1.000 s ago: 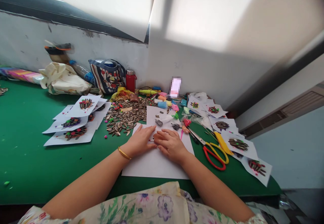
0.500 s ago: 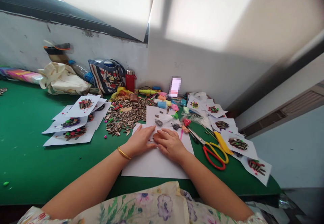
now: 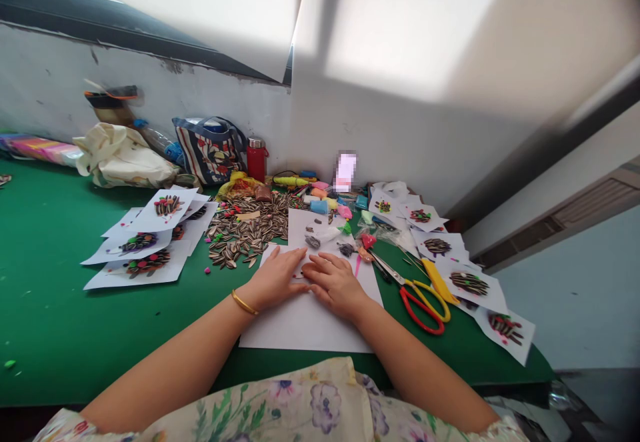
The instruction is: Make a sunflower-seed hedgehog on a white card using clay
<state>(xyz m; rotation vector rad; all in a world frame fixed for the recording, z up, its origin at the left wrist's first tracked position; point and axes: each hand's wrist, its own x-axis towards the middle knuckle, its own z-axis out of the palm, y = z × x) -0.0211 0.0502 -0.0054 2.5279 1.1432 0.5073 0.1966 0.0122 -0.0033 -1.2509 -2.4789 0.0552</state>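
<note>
My left hand [image 3: 279, 278] lies on a sheet of white paper [image 3: 305, 332], its fingers stretched forward. Beside it, my right hand [image 3: 337, 286] rests on the same sheet with fingers extended and slightly bent. The fingertips of both nearly meet over a small spot on the paper. Whatever lies under them is mostly hidden; only tiny dark bits show between them. Just beyond the fingers are dark grey clay lumps [image 3: 345, 249] on the paper. A red clay lump [image 3: 369, 240] and an orange one [image 3: 365, 254] sit to the right.
Loose sunflower seeds [image 3: 245, 234] are heaped at the back left. Scissors [image 3: 420, 299] with red and yellow handles lie right. Cards with seed-and-clay figures stand in stacks at left [image 3: 150, 265] and right [image 3: 467, 284]. A red bottle [image 3: 257, 161] and bags line the wall.
My hands stay almost in the same place; the right fingers have shifted very slightly. The view has moved a little.
</note>
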